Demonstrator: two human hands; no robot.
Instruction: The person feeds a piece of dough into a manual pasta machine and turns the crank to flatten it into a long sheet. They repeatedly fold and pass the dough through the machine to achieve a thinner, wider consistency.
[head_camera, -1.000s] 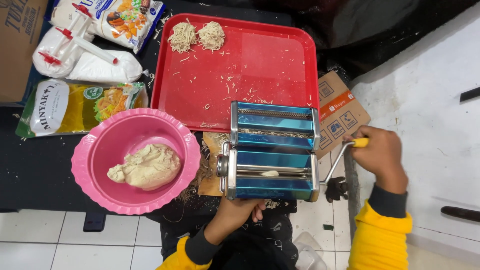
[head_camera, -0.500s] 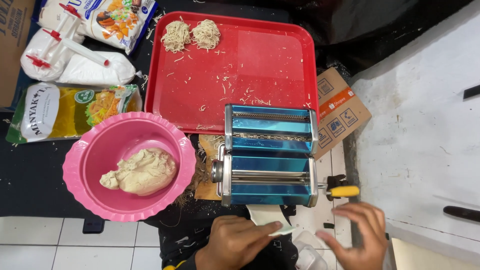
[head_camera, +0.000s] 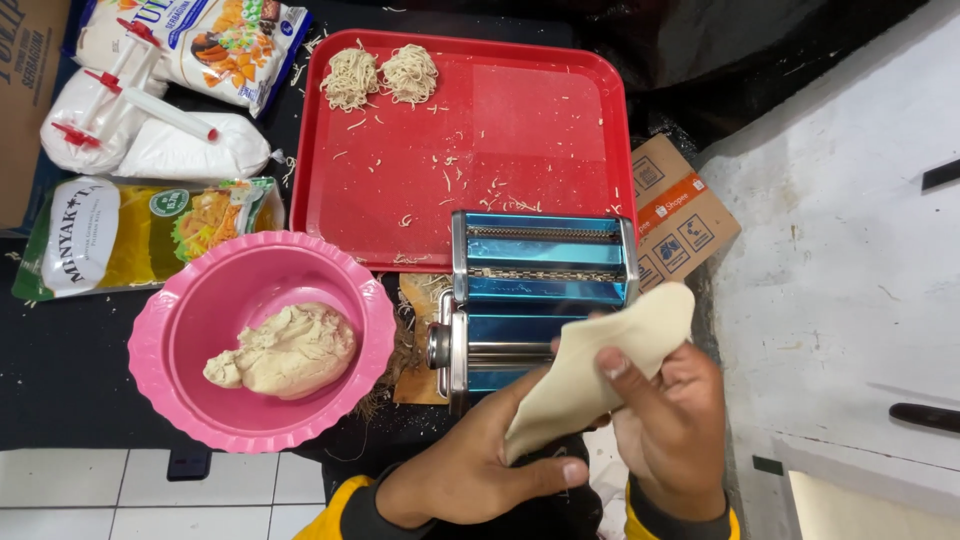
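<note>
A flattened sheet of pale dough (head_camera: 590, 365) is held up in front of a blue and chrome pasta machine (head_camera: 535, 290). My left hand (head_camera: 470, 470) supports the sheet from below with the thumb on its lower edge. My right hand (head_camera: 670, 425) pinches the sheet's right side between thumb and fingers. The dough covers part of the machine's front. A lump of dough (head_camera: 285, 350) lies in a pink bowl (head_camera: 175, 345) to the left.
A red tray (head_camera: 530, 130) behind the machine carries two small nests of cut noodles (head_camera: 380, 75) and scraps. Bags of flour (head_camera: 200, 35), a white sack (head_camera: 165, 145) and an oil pouch (head_camera: 140, 235) lie at the left. A cardboard box (head_camera: 680, 215) sits at the right.
My right hand has left the crank handle. Both hands drew a dough sheet from under the machine and lifted it up in front of it.
</note>
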